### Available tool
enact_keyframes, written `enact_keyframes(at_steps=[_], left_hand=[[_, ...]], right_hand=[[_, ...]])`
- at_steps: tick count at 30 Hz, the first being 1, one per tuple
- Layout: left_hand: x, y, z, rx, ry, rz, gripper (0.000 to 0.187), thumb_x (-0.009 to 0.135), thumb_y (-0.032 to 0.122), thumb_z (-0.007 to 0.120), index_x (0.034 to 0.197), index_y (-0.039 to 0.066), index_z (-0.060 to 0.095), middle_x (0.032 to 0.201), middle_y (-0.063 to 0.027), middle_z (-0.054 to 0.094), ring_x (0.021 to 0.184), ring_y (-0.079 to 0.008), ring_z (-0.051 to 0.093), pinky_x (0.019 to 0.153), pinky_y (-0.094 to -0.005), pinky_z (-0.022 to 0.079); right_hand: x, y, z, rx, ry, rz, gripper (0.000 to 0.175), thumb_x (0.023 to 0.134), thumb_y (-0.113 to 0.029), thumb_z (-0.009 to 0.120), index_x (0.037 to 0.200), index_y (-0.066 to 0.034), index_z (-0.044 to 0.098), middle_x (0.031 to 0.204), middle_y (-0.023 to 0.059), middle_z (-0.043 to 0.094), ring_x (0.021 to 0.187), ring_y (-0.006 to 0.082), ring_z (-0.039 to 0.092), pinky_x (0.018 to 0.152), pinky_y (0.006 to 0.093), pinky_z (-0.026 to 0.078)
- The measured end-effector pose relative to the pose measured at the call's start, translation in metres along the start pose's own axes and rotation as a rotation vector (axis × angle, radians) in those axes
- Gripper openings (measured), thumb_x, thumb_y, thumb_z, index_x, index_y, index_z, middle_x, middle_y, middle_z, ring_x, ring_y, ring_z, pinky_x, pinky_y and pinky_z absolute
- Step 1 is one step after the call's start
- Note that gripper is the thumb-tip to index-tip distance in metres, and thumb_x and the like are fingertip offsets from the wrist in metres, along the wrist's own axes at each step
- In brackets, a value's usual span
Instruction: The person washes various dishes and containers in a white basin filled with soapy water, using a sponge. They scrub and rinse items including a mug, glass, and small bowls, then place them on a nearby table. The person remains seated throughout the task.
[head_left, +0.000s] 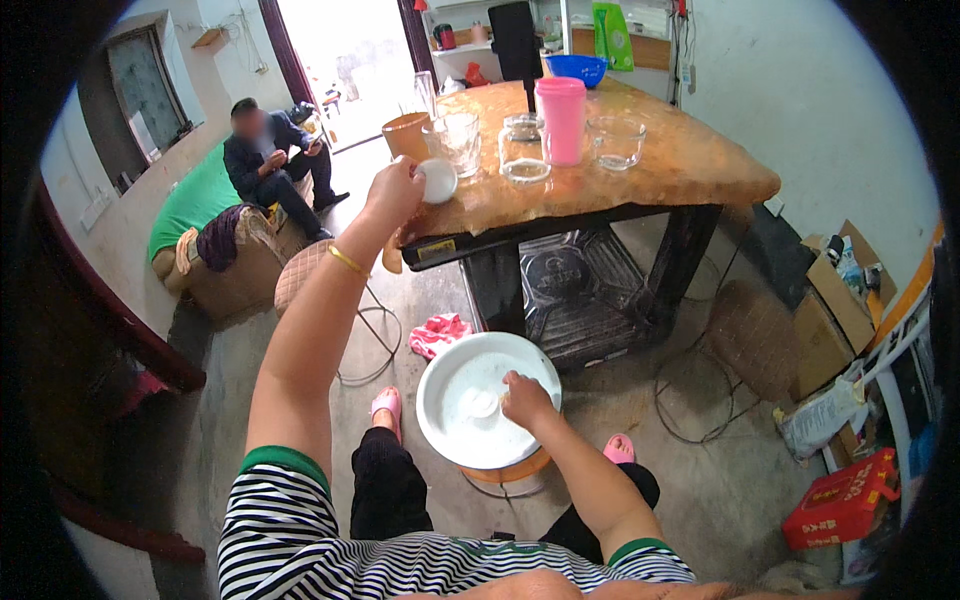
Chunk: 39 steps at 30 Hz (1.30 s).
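Observation:
My left hand (396, 189) grips a small round white cup or lid (438, 181) at the near left edge of the wooden table. Just beyond it stand a brown cup (406, 133) and a faceted clear glass (459, 147). Lower down, my right hand (528, 400) is over a wide white basin (442, 439), its fingers curled and pointing inward. Whether those fingers hold anything small is hidden. A pale round shape (481, 403) shows at the basin's middle, left of the fingertips; I cannot tell whether it is a separate piece. The basin rests on a round stool (501, 474) between my legs.
On the table (697, 154) stand a clear glass jar (524, 154), a pink lidded tumbler (562, 120), a glass bowl (616, 144) and a blue basin (577, 70). A pink-and-white cloth (441, 334) lies on the floor. Stools flank me. A person (274, 154) sits at far left.

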<state>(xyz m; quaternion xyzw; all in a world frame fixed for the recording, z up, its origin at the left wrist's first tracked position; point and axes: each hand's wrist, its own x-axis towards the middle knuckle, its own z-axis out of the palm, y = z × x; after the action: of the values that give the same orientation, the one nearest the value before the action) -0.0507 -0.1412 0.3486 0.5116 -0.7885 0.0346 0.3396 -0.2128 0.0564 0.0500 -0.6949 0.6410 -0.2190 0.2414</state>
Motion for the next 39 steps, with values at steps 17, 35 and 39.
enact_keyframes(at_steps=[17,35,39], left_hand=[[-0.265,-0.028,0.146,-0.118,-0.915,-0.305,0.071,0.072,0.027,0.067,0.131,0.001,0.040,0.127,-0.0305,0.043,0.116,-0.0407,0.048,0.098,-0.0420,0.041],[-0.307,-0.061,0.204,-1.397,-0.816,-1.102,0.037,0.086,0.022,0.054,0.116,0.001,0.049,0.112,-0.0182,0.058,0.103,-0.0297,0.058,0.088,-0.0432,0.046],[-0.306,-0.055,0.190,-1.933,-0.758,-1.285,0.044,0.095,0.037,0.039,0.121,0.003,0.046,0.118,-0.0145,0.055,0.112,-0.0303,0.054,0.092,-0.0507,0.044]], right_hand=[[0.013,0.006,-0.012,0.014,0.014,0.116,0.035,0.074,-0.008,0.057,0.108,0.0003,0.055,0.100,0.0230,0.061,0.095,0.0388,0.059,0.085,0.0438,0.047],[0.039,0.010,0.043,0.190,0.113,0.105,0.021,0.069,-0.003,0.057,0.090,-0.0009,0.056,0.091,0.0173,0.057,0.087,0.0351,0.057,0.080,0.0412,0.047],[0.037,0.002,0.048,0.235,0.202,-0.026,0.019,0.069,-0.003,0.057,0.089,-0.0012,0.056,0.091,0.0175,0.057,0.087,0.0342,0.057,0.080,0.0414,0.047]])
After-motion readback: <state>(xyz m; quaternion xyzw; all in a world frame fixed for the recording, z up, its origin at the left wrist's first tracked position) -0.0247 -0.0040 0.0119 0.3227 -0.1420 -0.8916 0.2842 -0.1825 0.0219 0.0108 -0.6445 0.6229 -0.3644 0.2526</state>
